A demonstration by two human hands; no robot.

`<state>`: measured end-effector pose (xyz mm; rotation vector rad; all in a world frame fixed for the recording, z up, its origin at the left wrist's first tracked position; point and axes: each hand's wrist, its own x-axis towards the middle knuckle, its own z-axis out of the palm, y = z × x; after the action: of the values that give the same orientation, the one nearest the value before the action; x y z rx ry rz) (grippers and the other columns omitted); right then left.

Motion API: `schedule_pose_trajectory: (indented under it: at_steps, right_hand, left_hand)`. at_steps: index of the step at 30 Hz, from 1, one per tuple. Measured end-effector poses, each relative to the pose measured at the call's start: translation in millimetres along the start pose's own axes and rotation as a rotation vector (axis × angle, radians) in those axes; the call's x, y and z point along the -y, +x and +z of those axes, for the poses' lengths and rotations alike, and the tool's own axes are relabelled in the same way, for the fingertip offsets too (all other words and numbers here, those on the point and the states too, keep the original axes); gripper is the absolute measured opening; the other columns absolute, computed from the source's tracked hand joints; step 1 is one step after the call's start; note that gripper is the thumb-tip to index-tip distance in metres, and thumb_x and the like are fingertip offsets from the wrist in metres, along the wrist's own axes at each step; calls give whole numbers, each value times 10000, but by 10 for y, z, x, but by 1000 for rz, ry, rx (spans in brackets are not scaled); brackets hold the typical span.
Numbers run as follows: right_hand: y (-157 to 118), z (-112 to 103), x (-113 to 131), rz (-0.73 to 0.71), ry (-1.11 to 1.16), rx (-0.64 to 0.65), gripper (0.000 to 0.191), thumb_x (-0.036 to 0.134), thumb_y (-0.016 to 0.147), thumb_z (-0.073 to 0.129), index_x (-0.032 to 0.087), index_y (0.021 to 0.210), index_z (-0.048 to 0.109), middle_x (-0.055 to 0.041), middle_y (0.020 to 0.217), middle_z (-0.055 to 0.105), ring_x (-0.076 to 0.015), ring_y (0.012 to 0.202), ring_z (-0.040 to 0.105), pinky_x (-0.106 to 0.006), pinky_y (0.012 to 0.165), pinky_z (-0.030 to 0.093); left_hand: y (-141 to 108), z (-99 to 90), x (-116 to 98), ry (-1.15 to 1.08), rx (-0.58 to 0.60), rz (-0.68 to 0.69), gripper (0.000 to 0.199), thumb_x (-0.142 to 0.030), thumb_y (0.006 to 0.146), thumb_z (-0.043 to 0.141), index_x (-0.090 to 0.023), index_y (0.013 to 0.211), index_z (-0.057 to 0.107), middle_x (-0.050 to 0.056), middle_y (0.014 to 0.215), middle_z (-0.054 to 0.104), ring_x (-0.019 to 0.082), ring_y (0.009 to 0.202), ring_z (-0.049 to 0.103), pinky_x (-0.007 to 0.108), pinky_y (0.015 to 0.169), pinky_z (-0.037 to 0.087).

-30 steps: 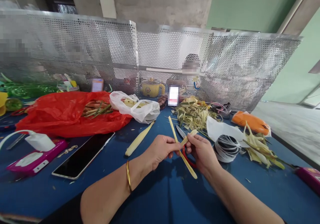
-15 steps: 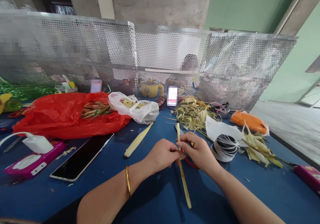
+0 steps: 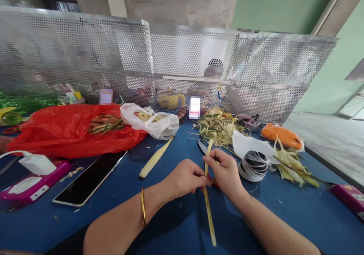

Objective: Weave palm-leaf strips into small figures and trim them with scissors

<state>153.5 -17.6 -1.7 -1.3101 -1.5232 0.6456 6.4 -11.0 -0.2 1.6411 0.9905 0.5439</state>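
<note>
A long, narrow pale-yellow strip of dried husk (image 3: 210, 217) stands between my two hands, its lower end hanging toward me. My left hand (image 3: 187, 177) pinches it near the middle. Higher up, the thumb and fingers of my right hand (image 3: 224, 167) are closed on the same strip. Behind the right hand lies a pair of scissors (image 3: 202, 148); a blade and a bit of red handle show, the rest is covered. To the left rests a pale, pointed husk roll (image 3: 156, 159). Beyond my hands is a heap of dry husk leaves (image 3: 217, 128).
A dark phone (image 3: 91, 181) and purple power strip (image 3: 36, 184) lie left. Behind them sit a red bag (image 3: 57, 129) and a white bag (image 3: 167, 126). A white ribbon roll (image 3: 254, 167) and orange packet (image 3: 281, 136) are right. A perforated metal screen (image 3: 184, 54) borders the table (image 3: 113, 219).
My right hand has shifted slightly along the strip, whose upper end now leans more to the right. The left hand keeps its pinch. The whole view has moved a little.
</note>
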Motion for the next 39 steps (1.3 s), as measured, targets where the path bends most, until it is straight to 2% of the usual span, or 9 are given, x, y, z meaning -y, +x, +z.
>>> schedule_pose_trajectory:
  at_steps: [5, 8, 13, 20, 24, 27, 30, 34, 39]
  right_hand:
    - [79, -174, -7, -163, -174, -144, 226, 381, 869, 524, 203, 748, 592, -27, 757, 607, -176, 734, 532, -275, 653, 394]
    - [114, -211, -48, -31, -141, -144, 394, 510, 876, 494, 193, 659, 578, -14, 635, 567, -156, 624, 500, -274, 599, 374]
    - [92, -89, -70, 309, 273, 204, 496, 650, 739, 602, 163, 650, 618, -11, 594, 584, -126, 543, 507, -259, 561, 395]
    - [69, -40, -37, 295, 365, 54, 446, 566, 628, 739, 170, 534, 556, 12, 493, 544, -106, 470, 454, -248, 494, 359]
    - [128, -106, -102, 255, 255, 107, 443, 576, 733, 643, 175, 562, 565, 6, 503, 545, -119, 478, 469, -257, 499, 366]
    - [144, -228, -65, 70, -56, -25, 408, 512, 861, 523, 186, 624, 584, -7, 558, 565, -146, 546, 516, -269, 543, 385]
    - [75, -296, 67, -366, -415, -116, 238, 340, 923, 494, 193, 800, 635, -44, 745, 634, -172, 708, 569, -285, 643, 399]
    - [-74, -167, 174, -891, -710, 261, 217, 174, 945, 433, 180, 1058, 619, -66, 862, 652, -189, 810, 572, -322, 757, 393]
    - [-138, 20, 92, -975, -890, 434, 208, 124, 945, 392, 145, 943, 599, -74, 865, 623, -208, 873, 545, -355, 901, 359]
  left_hand:
    - [67, -53, 12, -236, -203, -23, 305, -421, 737, 638, -134, 671, 717, 39, 611, 663, 63, 399, 420, 208, 432, 275]
    - [94, -116, -1, -404, -265, -63, 428, -536, 755, 611, -124, 777, 727, 88, 757, 712, 56, 414, 439, 204, 410, 233]
    - [83, -109, 4, -413, -220, -58, 450, -558, 749, 615, -121, 776, 724, 88, 756, 711, 60, 427, 468, 200, 402, 232]
    - [56, -34, 0, -343, -113, -63, 270, -391, 721, 668, -125, 698, 709, 75, 701, 713, 85, 472, 534, 195, 429, 306]
    - [50, -25, -22, -362, -152, -106, 240, -362, 698, 701, -123, 681, 701, 77, 678, 710, 95, 494, 563, 193, 453, 340]
    - [76, -40, -7, -437, -235, -173, 245, -364, 688, 730, -122, 721, 703, 89, 701, 718, 109, 520, 597, 196, 473, 372]
    - [110, -85, 19, -551, -340, -202, 282, -385, 674, 754, -121, 756, 699, 103, 761, 726, 132, 585, 637, 210, 518, 420]
    - [113, -129, 16, -663, -358, -133, 306, -391, 624, 790, -113, 707, 692, 88, 757, 717, 135, 628, 626, 224, 578, 444]
    - [90, -106, -11, -730, -268, -127, 209, -259, 587, 791, -104, 708, 719, 73, 727, 713, 133, 655, 615, 218, 617, 445]
